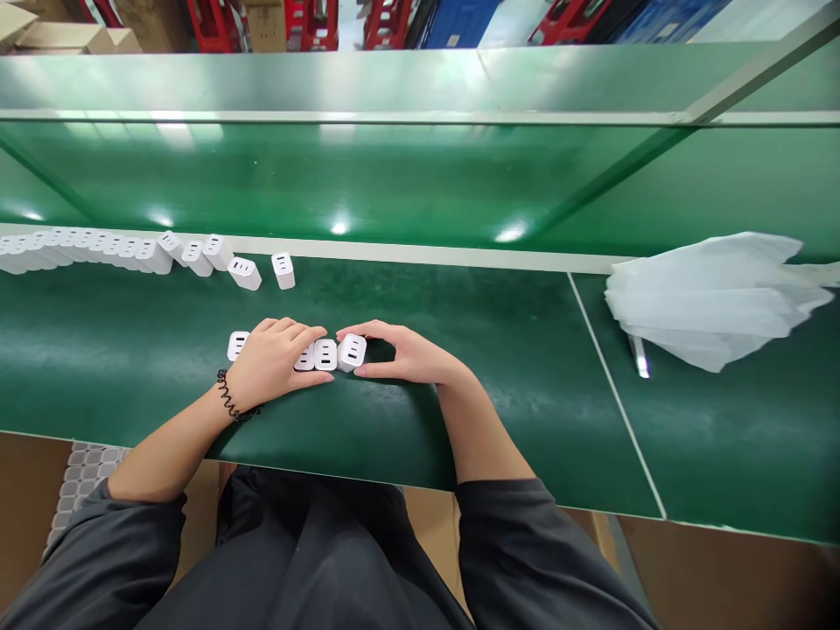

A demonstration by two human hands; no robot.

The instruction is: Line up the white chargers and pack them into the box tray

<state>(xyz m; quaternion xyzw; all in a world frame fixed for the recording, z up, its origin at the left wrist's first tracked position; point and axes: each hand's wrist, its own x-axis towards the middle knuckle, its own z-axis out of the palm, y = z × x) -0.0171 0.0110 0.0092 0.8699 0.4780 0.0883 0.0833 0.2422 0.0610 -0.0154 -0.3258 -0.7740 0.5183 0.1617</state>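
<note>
With fingers (pixel 375 328) of the right hand (pixel 415 354) open just enough to clasp a white charger (pixel 353 352) at the right end of a short row of chargers (pixel 325 354). Covering part of the row with the left hand (pixel 272 360), thumb and fingertips along its two sides, grip unclear. Facing more chargers (pixel 244 273) beyond the row on the worktop (pixel 499 420), with a white plastic bag (pixel 709 302) well to its right.

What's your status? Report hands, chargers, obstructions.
Left hand over charger row. Right hand grips end charger. No obstruction seen; white plastic off right, apart from both hands.
</note>
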